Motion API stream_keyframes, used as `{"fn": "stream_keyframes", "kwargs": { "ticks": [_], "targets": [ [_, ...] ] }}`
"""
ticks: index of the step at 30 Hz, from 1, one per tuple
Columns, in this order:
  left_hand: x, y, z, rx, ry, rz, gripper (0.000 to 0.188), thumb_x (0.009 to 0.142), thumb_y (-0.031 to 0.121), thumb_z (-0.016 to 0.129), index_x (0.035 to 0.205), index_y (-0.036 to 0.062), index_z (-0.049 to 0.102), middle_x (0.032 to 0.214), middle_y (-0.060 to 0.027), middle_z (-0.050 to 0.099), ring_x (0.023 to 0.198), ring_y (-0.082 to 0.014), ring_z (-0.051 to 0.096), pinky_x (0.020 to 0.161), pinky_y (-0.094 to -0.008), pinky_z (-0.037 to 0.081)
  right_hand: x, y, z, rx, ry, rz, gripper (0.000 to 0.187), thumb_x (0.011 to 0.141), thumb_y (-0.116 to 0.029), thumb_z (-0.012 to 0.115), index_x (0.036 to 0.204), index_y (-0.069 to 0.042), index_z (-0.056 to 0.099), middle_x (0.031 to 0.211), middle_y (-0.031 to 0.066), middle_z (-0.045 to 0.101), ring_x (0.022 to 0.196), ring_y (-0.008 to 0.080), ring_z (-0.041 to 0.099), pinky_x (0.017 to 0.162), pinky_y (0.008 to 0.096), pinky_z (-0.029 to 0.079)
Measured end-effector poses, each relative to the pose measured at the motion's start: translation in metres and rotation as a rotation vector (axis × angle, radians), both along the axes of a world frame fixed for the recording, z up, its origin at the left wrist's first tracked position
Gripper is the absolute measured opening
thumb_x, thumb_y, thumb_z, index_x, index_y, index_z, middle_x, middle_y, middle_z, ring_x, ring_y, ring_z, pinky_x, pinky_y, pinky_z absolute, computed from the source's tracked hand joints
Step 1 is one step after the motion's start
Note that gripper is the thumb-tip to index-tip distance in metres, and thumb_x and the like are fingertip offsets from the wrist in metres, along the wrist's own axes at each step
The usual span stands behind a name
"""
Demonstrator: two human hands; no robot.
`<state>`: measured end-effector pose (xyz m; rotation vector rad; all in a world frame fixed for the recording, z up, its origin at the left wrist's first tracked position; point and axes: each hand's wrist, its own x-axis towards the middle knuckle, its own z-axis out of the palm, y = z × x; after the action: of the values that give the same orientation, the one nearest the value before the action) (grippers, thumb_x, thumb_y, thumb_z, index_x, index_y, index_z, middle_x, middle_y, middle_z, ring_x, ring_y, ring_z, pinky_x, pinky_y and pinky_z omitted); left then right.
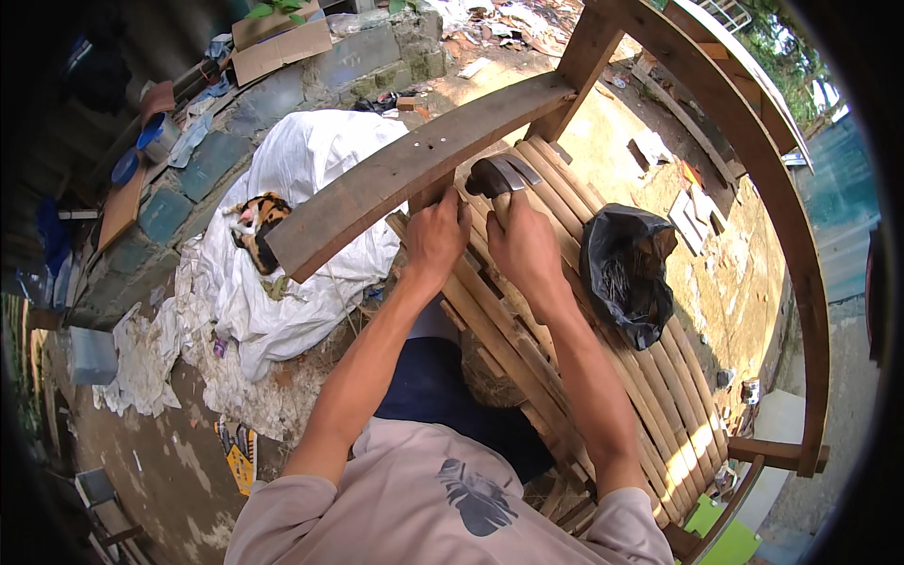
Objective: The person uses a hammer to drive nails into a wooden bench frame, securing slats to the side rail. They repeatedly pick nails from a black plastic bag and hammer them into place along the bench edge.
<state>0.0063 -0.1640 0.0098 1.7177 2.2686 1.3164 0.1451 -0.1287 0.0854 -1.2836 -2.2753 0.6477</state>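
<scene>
My right hand (524, 247) is wrapped around the handle of a claw hammer (507, 175), its dark head raised above the slats. Just left of it, my left hand (438, 237) is closed against a short wooden post under the armrest (414, 155); whatever its fingers pinch is hidden. Both hands are over a wooden bench, whose seat is made of long rounded slats (650, 414). An open black plastic bag (629, 273) with thin nail-like pieces inside rests on the slats, right of my right forearm.
A curved wooden frame piece (800, 235) arches along the right side. White sacking (325, 160) is heaped at the left, with a calico cat (264, 221) on it. Behind stands a low block wall (320, 80) bearing cardboard and containers. A yellow-and-black saw-like item (240, 457) lies lower left.
</scene>
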Motion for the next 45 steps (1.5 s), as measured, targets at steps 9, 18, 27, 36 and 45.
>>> {"fn": "stream_keyframes", "kwargs": {
  "ticks": [9, 18, 27, 36, 45],
  "targets": [
    [0.001, 0.000, 0.001, 0.035, -0.006, -0.014, 0.019, 0.089, 0.015, 0.071, 0.096, 0.0004, 0.062, 0.068, -0.0238, 0.067, 0.067, -0.0434, 0.068, 0.057, -0.0507, 0.055, -0.002, -0.003, -0.004, 0.030, -0.001, -0.010, 0.029, 0.092, -0.013, 0.063, 0.108, 0.008, 0.053, 0.082, 0.0340, 0.066, 0.080, 0.0525, 0.064, 0.072, 0.0595, 0.049],
    [0.000, -0.002, -0.005, 0.121, -0.032, 0.018, 0.019, 0.090, 0.013, 0.070, 0.104, 0.0005, 0.068, 0.084, -0.0216, 0.072, 0.079, -0.0397, 0.072, 0.067, -0.0479, 0.058, 0.002, -0.008, 0.004, -0.014, -0.032, -0.091, 0.028, 0.089, -0.011, 0.064, 0.106, 0.009, 0.054, 0.080, 0.0322, 0.067, 0.078, 0.0516, 0.066, 0.072, 0.0593, 0.051],
    [0.006, -0.005, 0.000, 0.068, -0.013, 0.020, 0.017, 0.091, 0.014, 0.069, 0.100, 0.0012, 0.076, 0.098, -0.0173, 0.074, 0.088, -0.0374, 0.072, 0.077, -0.0428, 0.057, 0.016, -0.005, -0.006, -0.054, -0.001, -0.094, 0.031, 0.092, -0.017, 0.064, 0.106, 0.008, 0.055, 0.082, 0.0329, 0.067, 0.078, 0.0523, 0.066, 0.073, 0.0597, 0.051],
    [0.007, -0.003, 0.009, -0.052, -0.011, 0.039, 0.016, 0.091, 0.015, 0.069, 0.101, 0.0064, 0.078, 0.092, -0.0197, 0.073, 0.082, -0.0392, 0.071, 0.072, -0.0461, 0.056, 0.010, 0.002, 0.002, 0.012, -0.029, -0.031, 0.033, 0.091, -0.017, 0.065, 0.109, 0.009, 0.055, 0.081, 0.0329, 0.067, 0.078, 0.0515, 0.066, 0.072, 0.0590, 0.051],
    [0.005, -0.004, 0.008, -0.039, 0.004, 0.033, 0.016, 0.091, 0.017, 0.070, 0.100, 0.0066, 0.078, 0.085, -0.0208, 0.072, 0.078, -0.0401, 0.071, 0.069, -0.0468, 0.056, 0.007, 0.003, -0.007, -0.014, -0.020, 0.033, 0.032, 0.093, -0.017, 0.065, 0.109, 0.009, 0.055, 0.084, 0.0344, 0.066, 0.082, 0.0526, 0.065, 0.074, 0.0579, 0.050]
  ]
}}
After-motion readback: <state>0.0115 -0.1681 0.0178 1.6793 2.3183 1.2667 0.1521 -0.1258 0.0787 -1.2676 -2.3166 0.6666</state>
